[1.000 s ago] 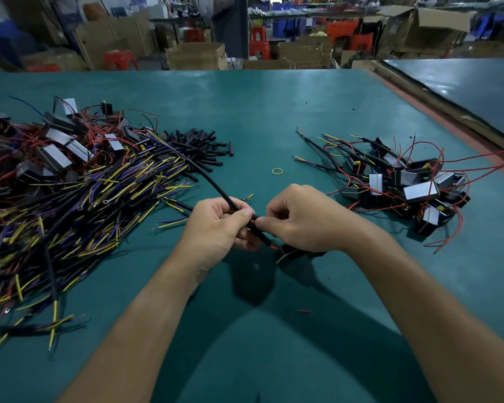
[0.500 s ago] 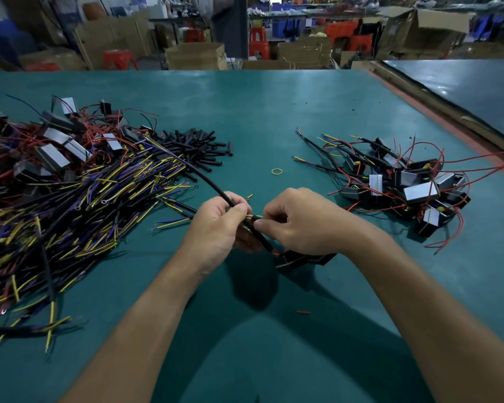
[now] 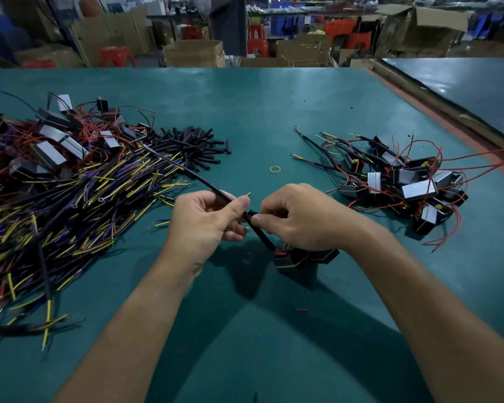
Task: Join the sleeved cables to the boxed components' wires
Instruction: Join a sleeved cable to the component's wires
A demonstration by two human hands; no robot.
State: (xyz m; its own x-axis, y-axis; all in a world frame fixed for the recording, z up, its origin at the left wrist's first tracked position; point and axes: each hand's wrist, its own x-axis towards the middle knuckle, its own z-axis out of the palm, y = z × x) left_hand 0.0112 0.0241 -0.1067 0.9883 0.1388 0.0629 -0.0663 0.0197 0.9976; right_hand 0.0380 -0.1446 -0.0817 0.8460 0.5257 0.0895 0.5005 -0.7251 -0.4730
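My left hand [image 3: 207, 219] pinches a black sleeved cable [image 3: 200, 179] that runs up and left toward the loose pile. My right hand [image 3: 297, 216] pinches a short black sleeve [image 3: 261, 232] over the joint, just right of my left thumb. Below it a black boxed component [image 3: 297, 258] hangs close to the green table [image 3: 259, 112], red wire showing at its top. A heap of sleeved cables with yellow and purple ends [image 3: 79, 205] lies at left. Unjoined boxed components [image 3: 56, 141] sit at its far side.
Short black sleeve pieces [image 3: 195, 146] are piled behind the cables. Joined components with red wires [image 3: 405, 181] lie at right. A yellow rubber band [image 3: 275, 169] rests mid-table. A red wire scrap [image 3: 302, 310] lies near my right forearm. Cardboard boxes stand beyond the table.
Both hands have lifted slightly and drawn a little apart. The sleeve now shows between them, and the boxed component hangs more in view below my right hand.
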